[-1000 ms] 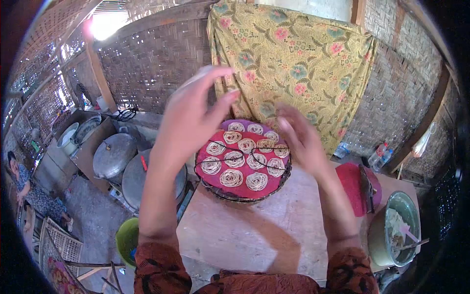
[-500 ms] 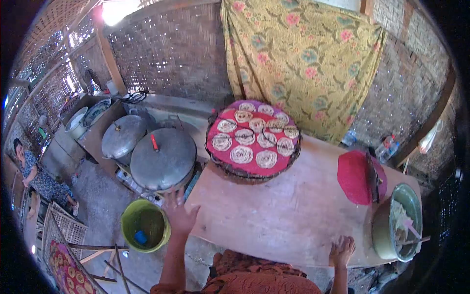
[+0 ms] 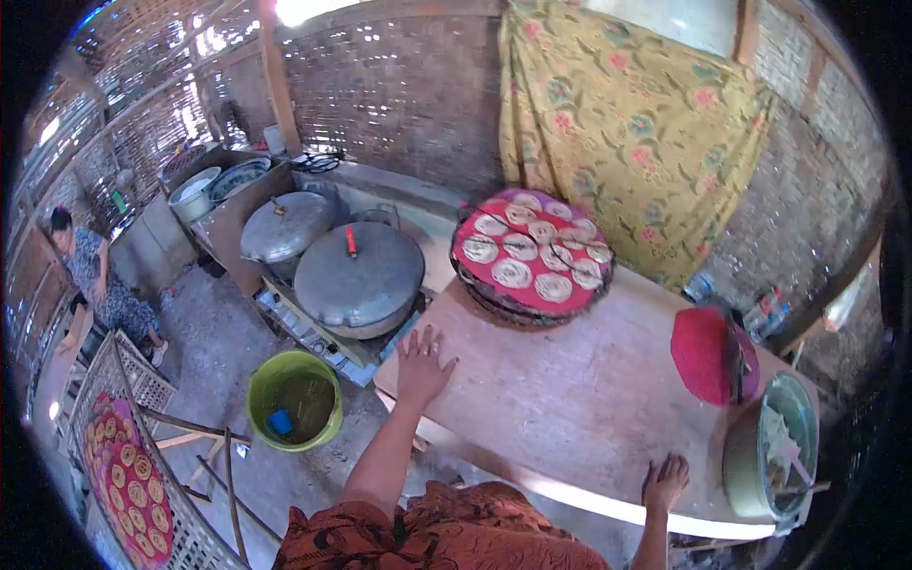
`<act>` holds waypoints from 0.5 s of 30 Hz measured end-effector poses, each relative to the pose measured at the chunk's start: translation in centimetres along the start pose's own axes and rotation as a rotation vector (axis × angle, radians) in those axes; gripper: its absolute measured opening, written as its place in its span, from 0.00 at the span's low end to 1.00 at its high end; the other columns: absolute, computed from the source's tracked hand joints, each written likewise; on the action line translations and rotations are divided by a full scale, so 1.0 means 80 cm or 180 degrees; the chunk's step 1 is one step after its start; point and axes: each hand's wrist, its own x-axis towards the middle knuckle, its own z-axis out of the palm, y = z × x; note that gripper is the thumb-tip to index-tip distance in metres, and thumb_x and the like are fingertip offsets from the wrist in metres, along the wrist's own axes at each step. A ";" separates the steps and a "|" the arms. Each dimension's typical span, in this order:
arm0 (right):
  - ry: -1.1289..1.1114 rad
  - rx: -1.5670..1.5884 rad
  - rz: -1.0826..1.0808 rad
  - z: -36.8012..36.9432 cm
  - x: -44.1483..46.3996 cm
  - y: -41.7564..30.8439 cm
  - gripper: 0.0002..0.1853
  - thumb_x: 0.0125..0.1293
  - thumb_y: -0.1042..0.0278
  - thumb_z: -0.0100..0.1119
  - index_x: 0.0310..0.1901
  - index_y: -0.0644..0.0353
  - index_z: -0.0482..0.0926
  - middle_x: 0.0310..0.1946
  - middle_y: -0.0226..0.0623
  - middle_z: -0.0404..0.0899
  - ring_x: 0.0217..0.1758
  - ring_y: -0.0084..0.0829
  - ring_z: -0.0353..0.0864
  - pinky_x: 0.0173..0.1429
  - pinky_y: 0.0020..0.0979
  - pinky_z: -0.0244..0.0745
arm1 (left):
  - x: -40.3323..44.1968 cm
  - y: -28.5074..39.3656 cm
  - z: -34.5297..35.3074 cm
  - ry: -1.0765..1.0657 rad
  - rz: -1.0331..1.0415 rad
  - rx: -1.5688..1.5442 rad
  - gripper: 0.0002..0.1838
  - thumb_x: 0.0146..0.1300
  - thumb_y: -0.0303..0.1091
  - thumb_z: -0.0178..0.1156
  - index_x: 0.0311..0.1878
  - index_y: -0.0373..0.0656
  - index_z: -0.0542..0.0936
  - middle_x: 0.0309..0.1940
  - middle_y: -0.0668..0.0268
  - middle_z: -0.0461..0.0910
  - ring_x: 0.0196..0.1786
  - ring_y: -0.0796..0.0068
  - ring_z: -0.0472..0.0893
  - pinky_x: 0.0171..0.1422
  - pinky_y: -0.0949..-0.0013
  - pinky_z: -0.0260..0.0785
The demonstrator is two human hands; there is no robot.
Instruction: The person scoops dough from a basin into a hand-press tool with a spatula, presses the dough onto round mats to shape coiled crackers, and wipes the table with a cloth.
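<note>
My left hand [image 3: 424, 372] is open with fingers spread, at the left end of the wooden table [image 3: 560, 399]; whether it presses on the surface I cannot tell. My right hand [image 3: 665, 482] lies near the table's front edge, fingers stretched out and holding nothing. Toward the back left of the table stands a round tray [image 3: 513, 318] lined with pink-red sheet, bearing several pale coiled noodle-like rounds [image 3: 512, 274]. Right of centre is a folded pink-red sheet [image 3: 701, 356]. Nearest my right hand is a large pot [image 3: 746, 465] with pale contents and a pink-handled utensil [image 3: 800, 465].
Two large lidded metal pots [image 3: 359, 280] stand left of the table. On the floor, a green bucket [image 3: 334, 418] contains a blue cup [image 3: 280, 422]. A woven rack [image 3: 190, 503] at lower left bears more coils. A person [image 3: 109, 275] is at far left. A flowered cloth [image 3: 636, 123] hangs behind.
My view has swung left, so the scene sits further right. My left hand has moved from beside the table's left edge to over its left end. The right hand stays near the front edge.
</note>
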 end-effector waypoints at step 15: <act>0.0133 0.0329 -0.0031 -0.003 -0.010 0.019 0.25 0.64 0.53 0.54 0.58 0.60 0.73 0.63 0.45 0.66 0.69 0.44 0.59 0.72 0.49 0.49 | -0.068 0.041 0.013 -0.0084 -0.0260 0.0246 0.33 0.69 0.56 0.39 0.73 0.50 0.58 0.75 0.63 0.51 0.77 0.56 0.48 0.76 0.40 0.32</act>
